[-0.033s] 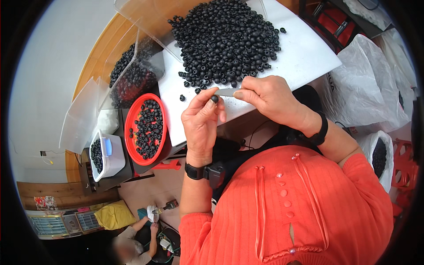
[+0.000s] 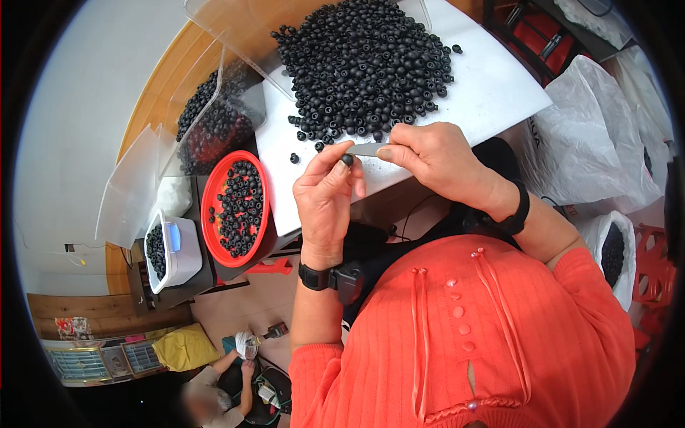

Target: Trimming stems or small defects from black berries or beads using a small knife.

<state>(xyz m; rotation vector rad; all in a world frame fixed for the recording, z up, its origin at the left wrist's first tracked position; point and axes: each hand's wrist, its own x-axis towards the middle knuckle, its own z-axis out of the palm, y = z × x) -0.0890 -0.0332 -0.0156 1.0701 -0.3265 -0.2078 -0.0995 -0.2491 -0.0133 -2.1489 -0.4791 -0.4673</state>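
Nothing moved, left hand (image 2: 325,203) half-hiding black bead (image 2: 347,159), blade (image 2: 367,149) partly covered

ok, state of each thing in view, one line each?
left hand: pinching one small black piece
right hand: holding thin blade against that piece
black pieces pile: heaped loose on white board
red bowl: partly filled
white tub: open, some pieces inside

White plastic bags (image 2: 585,150), white tub (image 2: 178,253)
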